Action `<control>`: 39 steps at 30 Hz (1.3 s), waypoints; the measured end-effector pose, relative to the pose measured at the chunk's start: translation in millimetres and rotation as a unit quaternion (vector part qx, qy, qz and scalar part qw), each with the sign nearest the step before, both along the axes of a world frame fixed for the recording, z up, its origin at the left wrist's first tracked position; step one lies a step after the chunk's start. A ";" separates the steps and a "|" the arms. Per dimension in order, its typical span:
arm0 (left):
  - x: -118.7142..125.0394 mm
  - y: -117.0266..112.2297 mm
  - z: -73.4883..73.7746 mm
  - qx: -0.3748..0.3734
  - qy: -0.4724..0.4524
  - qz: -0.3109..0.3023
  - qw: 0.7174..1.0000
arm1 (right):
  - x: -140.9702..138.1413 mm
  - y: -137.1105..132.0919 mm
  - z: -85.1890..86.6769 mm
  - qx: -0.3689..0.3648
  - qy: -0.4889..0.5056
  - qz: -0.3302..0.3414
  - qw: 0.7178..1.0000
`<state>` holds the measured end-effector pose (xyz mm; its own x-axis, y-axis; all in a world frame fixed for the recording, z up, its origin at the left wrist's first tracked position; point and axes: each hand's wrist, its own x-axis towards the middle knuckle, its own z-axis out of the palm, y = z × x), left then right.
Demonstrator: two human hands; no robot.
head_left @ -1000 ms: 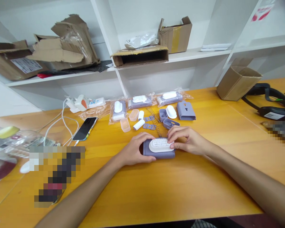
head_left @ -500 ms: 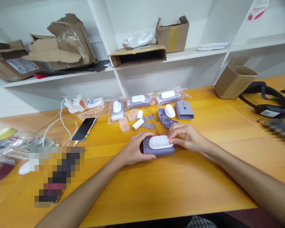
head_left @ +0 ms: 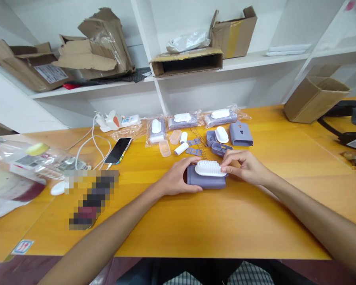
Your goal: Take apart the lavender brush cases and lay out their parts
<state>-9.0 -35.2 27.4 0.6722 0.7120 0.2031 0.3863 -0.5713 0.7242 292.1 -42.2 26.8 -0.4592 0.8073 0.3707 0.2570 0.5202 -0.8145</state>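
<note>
A purple-grey plastic case lies on the table, its left end gripped between the thumb and fingers of my left hand. On its top is a white oval brush, bristles facing up. My right hand pinches the brush's right end with thumb and forefinger, and the brush looks slightly tilted against the case. Just beyond lie an open purple tray, a white oval brush piece, small white cylinders and flat purple plates.
Along the back sit several bagged cases, a purple case shell, clear orange-tinted cups and loose springs. Leftward are a phone with white cables and plastic bottles. A cardboard box stands at right.
The head view has shifted, so everything sits further right in the picture. The brush's right end looks a little raised off the case in my right hand; my left hand keeps its grip.
</note>
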 end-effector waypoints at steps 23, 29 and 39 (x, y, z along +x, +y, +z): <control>-2.0 2.5 -2.1 0.011 0.011 0.001 1.000 | -4.4 -7.5 13.2 0.001 -0.021 0.043 0.999; -2.5 3.1 -2.3 0.030 0.014 -0.006 0.999 | -8.9 -10.3 15.1 0.025 -0.042 0.038 0.998; 0.6 4.5 -1.9 0.051 0.008 -0.038 0.998 | -2.5 -7.2 15.4 0.031 -0.063 0.044 0.997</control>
